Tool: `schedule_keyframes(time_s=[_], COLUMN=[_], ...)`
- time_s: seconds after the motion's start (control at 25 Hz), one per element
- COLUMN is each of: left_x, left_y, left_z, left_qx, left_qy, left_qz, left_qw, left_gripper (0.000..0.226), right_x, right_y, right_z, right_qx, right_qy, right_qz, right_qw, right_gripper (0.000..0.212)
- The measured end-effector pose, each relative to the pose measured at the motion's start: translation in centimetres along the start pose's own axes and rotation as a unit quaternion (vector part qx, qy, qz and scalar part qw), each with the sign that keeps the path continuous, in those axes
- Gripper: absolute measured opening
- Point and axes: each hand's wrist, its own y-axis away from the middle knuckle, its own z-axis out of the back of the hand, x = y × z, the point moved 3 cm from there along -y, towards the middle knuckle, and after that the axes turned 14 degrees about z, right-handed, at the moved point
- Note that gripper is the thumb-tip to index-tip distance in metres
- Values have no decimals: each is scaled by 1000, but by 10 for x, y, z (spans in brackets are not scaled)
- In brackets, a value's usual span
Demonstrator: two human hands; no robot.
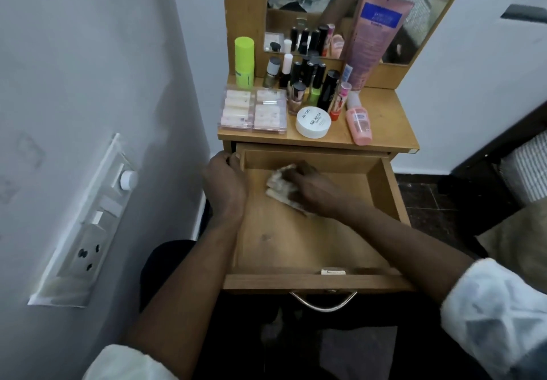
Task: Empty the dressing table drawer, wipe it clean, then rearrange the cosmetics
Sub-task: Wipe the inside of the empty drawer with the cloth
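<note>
Head view: the drawer (pixel 266 283) stands wide open and bare inside, so the wiping step seems to be in hand. The left hand (pixel 225 181) curls its fingers over the drawer's left wall at the far corner, probably to steady it. The right hand (pixel 313 187) bends its fingers round a crumpled cloth (pixel 279 185), pressing it to the floor near that corner. The cosmetics (pixel 307 80) crowd the desk (pixel 381 119) above, out of the way. A switch panel (pixel 88 222) sits on the white wall.

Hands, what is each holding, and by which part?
The right hand holds a crumpled cloth from above; the left hand grips the drawer by its left wall's far end.
</note>
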Motion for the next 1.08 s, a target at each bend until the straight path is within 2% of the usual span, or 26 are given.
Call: schedule_keyframes(time_s=[0.08,0.16,0.24,0.28,0.4,0.44,0.56,0.64,0.72,0.8,0.84,0.96,1.08], left_x=[1,0,-1,-2,0,-1,-5,-8,-9,-6,-5,-4,-6], left_y=[-2,-2,-2,-2,1,3,4,8,11,9,8,6,9], left_z=[1,3,4,4,5,3,5,5,9,10,9,10,11], left_qx=[-2,-1,11,14,21,28,42,42,36,39,43,42,41], left_qy=[-10,-9,0,1,5,6,18,2,-15,-9,1,25,14], left_qz=[0,-2,-2,0,7,11,17,6,5,10,10,14,13], left_qw=[1000,1000,1000,1000,1000,1000,999,999,999,999,999,999,999], left_gripper=[28,29,30,30,31,32,35,37,39,40,41,39,33], right_x=[35,74,75,62,12,5,24,47,73,77,66,30,29], right_y=[-13,10,40,47,28,15,-28,-26,-1,22,24,-7,-48], right_z=[-4,0,0,3,11,11,0,-7,-10,-11,-9,-6,-9], right_qx=[-5,63,135,143,63,31,20,35,97,152,145,53,14], right_qy=[-52,-106,-119,-121,-44,-24,-53,-98,-149,-181,-182,-67,-26], right_qz=[76,175,244,225,99,85,40,65,134,197,198,106,-1], right_qw=[996,977,953,956,992,996,998,992,975,951,952,991,1000], right_gripper=[49,40,31,33,42,46,57,51,39,32,29,40,64])
